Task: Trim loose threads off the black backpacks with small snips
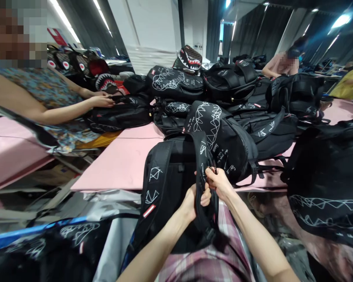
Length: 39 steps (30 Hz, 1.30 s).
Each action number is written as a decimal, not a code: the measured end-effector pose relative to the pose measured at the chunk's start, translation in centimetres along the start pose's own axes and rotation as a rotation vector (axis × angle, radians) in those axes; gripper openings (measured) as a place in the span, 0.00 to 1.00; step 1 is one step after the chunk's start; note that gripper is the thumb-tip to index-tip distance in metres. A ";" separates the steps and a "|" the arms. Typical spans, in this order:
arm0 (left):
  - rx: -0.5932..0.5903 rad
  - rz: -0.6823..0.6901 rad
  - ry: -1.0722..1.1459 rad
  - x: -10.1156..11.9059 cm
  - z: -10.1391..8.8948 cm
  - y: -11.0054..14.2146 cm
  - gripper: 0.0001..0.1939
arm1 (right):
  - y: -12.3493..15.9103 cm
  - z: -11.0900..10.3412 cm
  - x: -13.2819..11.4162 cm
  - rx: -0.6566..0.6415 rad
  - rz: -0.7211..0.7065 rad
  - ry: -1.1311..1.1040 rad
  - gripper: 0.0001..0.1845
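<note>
A black backpack (170,184) with white scribbled marks and a red-and-white tag rests in front of me, its back panel and shoulder straps facing up. My left hand (191,201) is closed around one shoulder strap (202,156), lifting it off the panel. Close beside it, my right hand (220,183) is pinched at the strap's outer edge. Something small and dark shows at those right fingers; its kind I cannot make out. Behind lies another black backpack (210,121) with white zigzag drawings.
More black backpacks (176,84) are heaped across the pink table (120,160). A large one (326,188) stands at right; others (55,243) lie lower left. At left a co-worker's hands (102,100) handle a black bag. Another person (282,64) works farther back.
</note>
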<state>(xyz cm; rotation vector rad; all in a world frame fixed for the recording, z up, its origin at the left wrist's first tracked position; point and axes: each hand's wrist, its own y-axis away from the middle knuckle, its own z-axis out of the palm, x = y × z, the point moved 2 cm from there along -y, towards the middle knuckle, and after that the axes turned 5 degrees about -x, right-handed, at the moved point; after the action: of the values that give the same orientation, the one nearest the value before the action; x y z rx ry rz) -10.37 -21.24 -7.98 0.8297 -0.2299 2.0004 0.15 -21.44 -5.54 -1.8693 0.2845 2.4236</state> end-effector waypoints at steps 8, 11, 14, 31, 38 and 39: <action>0.568 0.444 -0.747 1.5 -0.4 0.9 0.20 | 4.9 0.3 -1.6 0.274 -0.316 0.567 0.10; 0.555 0.423 -0.787 0.9 -0.1 0.5 0.18 | 5.3 -0.6 -1.2 0.275 -0.238 0.432 0.11; 0.453 0.336 -0.681 0.6 0.9 0.6 0.16 | 4.9 -1.6 -0.8 0.243 -0.160 0.194 0.14; 0.323 0.139 -0.552 1.8 2.2 0.6 0.21 | 4.0 -2.4 0.0 0.104 -0.062 -0.145 0.17; 0.390 0.241 -0.697 1.7 2.1 0.5 0.21 | 4.1 -2.5 0.9 0.063 -0.032 -0.092 0.19; 0.391 0.261 -0.724 1.5 2.0 0.5 0.21 | 4.1 -2.6 1.0 0.068 -0.026 -0.080 0.19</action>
<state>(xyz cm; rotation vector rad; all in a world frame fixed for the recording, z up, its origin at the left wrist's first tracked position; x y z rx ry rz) -10.40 -21.36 -5.44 1.8468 -0.3761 1.9271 1.70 -26.05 -6.69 -1.7324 0.3315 2.4326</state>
